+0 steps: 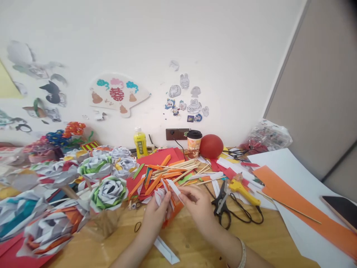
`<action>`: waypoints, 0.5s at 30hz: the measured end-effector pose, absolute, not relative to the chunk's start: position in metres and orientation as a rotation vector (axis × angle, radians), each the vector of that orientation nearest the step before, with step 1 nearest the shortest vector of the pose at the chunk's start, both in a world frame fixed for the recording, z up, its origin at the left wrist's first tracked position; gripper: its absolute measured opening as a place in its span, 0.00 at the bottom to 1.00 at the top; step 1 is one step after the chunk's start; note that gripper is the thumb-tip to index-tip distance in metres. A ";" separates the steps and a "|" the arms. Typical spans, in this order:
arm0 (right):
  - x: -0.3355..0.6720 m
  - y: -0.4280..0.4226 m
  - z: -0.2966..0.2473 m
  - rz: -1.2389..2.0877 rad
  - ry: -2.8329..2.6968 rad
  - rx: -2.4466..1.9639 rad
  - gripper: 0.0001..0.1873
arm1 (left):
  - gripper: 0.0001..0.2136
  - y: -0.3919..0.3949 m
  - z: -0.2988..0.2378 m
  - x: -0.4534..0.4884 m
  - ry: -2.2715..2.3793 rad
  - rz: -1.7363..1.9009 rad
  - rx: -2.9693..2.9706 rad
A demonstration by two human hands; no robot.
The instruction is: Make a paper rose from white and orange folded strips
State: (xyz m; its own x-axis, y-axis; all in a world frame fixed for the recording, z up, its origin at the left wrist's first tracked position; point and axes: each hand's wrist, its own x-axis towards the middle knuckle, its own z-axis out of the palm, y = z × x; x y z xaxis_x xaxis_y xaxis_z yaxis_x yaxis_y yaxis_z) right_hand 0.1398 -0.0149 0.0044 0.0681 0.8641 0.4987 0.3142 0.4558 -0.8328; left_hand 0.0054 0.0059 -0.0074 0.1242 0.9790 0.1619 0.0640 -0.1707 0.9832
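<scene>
Left hand grips pleated white-and-orange paper bundle at six o'clock; right hand pinches flat white strip at bundle's two o'clock. Black-handled scissors lie on wooden counter, five o'clock.

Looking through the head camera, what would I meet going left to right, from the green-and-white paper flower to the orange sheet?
Green-and-white paper flower → left hand's fingers → right hand's fingers → black-handled scissors → yellow glue gun → orange sheet.
</scene>
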 end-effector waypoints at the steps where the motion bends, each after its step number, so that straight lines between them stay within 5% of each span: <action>1: 0.138 -0.017 0.002 0.546 -1.527 -1.069 0.08 | 0.20 0.004 -0.007 0.007 1.083 1.192 1.439; 10: 0.128 -0.020 -0.010 0.310 -1.625 -1.048 0.09 | 0.20 0.003 -0.017 0.012 0.979 1.163 1.363; 15: 0.127 -0.015 -0.010 0.526 -1.547 -0.998 0.09 | 0.20 0.003 -0.016 0.012 0.908 1.144 1.280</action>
State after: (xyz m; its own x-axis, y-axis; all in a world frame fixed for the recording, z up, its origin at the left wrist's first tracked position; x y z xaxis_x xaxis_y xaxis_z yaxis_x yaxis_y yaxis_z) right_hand 0.1274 -0.0152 -0.0099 0.0265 0.8219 0.5690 0.3042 0.5356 -0.7878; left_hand 0.0124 0.0028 -0.0160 0.2293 0.9689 0.0930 -0.1287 -0.0645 0.9896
